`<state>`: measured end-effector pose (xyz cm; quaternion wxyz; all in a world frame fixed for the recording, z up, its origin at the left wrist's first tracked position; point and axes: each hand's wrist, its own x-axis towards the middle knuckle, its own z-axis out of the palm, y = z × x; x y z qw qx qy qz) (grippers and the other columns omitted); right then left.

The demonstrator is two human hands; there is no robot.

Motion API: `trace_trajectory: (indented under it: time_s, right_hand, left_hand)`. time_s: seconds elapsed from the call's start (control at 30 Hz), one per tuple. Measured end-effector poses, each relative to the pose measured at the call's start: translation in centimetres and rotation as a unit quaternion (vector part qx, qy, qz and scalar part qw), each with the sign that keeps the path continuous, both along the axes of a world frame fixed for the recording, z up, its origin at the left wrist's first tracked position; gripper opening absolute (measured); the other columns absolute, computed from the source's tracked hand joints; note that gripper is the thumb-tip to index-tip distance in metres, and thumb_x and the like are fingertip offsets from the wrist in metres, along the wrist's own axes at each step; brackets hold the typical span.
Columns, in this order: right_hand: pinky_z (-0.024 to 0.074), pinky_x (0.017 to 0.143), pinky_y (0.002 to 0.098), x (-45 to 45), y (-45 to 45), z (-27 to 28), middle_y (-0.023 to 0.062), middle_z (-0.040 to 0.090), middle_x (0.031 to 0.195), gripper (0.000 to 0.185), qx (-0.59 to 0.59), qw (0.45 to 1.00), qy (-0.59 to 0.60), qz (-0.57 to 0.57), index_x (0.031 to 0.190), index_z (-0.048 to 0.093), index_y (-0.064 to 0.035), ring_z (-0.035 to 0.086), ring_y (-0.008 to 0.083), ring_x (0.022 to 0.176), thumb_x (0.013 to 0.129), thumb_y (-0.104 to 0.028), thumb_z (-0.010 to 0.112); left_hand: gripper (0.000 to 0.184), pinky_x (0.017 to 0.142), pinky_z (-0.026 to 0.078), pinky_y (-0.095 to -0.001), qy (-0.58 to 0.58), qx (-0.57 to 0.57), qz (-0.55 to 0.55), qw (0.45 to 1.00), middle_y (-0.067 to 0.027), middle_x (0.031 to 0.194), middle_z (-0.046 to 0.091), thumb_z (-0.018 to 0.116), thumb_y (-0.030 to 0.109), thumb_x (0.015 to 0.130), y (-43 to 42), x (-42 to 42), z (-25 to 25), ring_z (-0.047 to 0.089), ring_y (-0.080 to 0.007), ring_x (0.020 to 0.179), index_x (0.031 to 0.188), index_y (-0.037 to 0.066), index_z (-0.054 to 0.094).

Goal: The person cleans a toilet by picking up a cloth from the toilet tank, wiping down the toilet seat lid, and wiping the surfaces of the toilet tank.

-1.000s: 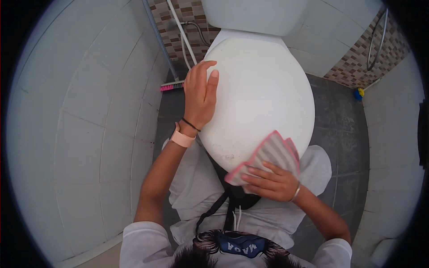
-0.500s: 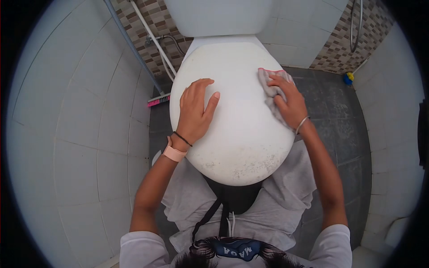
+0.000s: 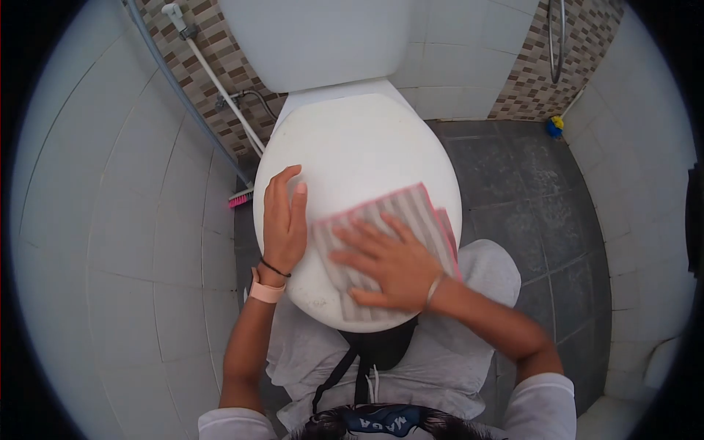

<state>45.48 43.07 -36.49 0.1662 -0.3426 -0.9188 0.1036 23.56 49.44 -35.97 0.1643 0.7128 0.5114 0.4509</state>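
One striped cloth point(image 3: 419, 220): spread over the front right part of the toilet lid point(image 3: 352, 147), just below the centre of the frame, with pink edging along its upper side.
Right hand point(image 3: 396, 271): palm down on the cloth, fingers fanned and a little blurred, lying over the fabric rather than clenching it.
Left hand point(image 3: 284, 231): over the lid's left side, left of centre; nothing in its grasp, fingers loosely curved, thumb apart. Whether the fingertips touch the lid, I cannot tell.
Grey marks point(image 3: 315, 301): near the lid's front edge, lower centre, just left of the cloth.
Wiping: seemingly the step in hand, judging by the flat hand on the cloth.
Next stroke: covering those marks would call for sliding the cloth leftwards under an evenly pressed palm, without slipping off the curved edge.
Grey trousers point(image 3: 455, 359): around the lid's front, bottom of the frame.
Cistern point(image 3: 315, 44): behind the lid, top centre.
Pink-bristled brush point(image 3: 240, 199): beside the lid, left of the frame.
Blue-and-yellow object point(image 3: 555, 126): upper right, too small to identify.
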Motion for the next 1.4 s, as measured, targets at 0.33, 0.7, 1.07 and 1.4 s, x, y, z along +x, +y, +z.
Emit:
trace_trajectory:
  time_s: [0.33,0.7,1.07,1.4]
  right_hand:
    - [0.0217,0.119,0.0470,4.5,18.2,0.2,0.0053,0.025,0.163,0.070,-0.028,0.959,0.026,-0.282,0.149,0.042,-0.0238,0.021,0.0242,0.150,0.093,-0.065,0.044]
    - [0.0176,0.117,0.0571,4.1,0.1,-1.8,0.0147,0.029,0.159,0.060,0.025,0.935,0.032,-0.352,0.149,0.043,-0.0146,0.023,0.0354,0.148,0.098,-0.046,0.048]
    - [0.0151,0.107,0.0737,-6.3,-1.5,1.6,0.0214,0.032,0.153,0.061,0.023,0.981,0.042,-0.188,0.147,0.044,-0.0207,0.025,0.0407,0.144,0.091,-0.037,0.059]
    - [0.0055,0.109,0.0742,-11.2,-0.7,1.5,0.0041,0.035,0.155,0.055,0.122,0.991,0.035,0.032,0.133,0.054,-0.0452,0.021,0.0345,0.147,0.082,-0.065,0.060]
  left_hand:
    - [0.049,0.107,0.035,-0.0425,0.139,0.014,0.014,0.990,-0.0183,0.133,0.053,0.051,0.033,0.101,0.2,0.2,-0.5,0.048,-0.0339,0.124,0.138,0.000,0.046]
    - [0.050,0.107,0.036,-0.0432,0.151,0.029,0.014,0.988,-0.0165,0.130,0.054,0.054,0.031,0.100,0.3,0.4,-0.6,0.048,-0.0322,0.123,0.139,0.001,0.046]
    - [0.048,0.100,0.041,-0.0446,0.088,0.068,0.017,0.994,-0.0185,0.124,0.056,0.058,0.004,0.090,0.7,-0.6,-1.3,0.052,-0.0373,0.116,0.137,0.003,0.046]
    - [0.046,0.097,0.044,-0.0454,0.063,0.064,0.025,0.996,-0.0165,0.118,0.058,0.061,0.005,0.087,0.9,-1.0,-1.6,0.054,-0.0364,0.112,0.132,0.006,0.050]
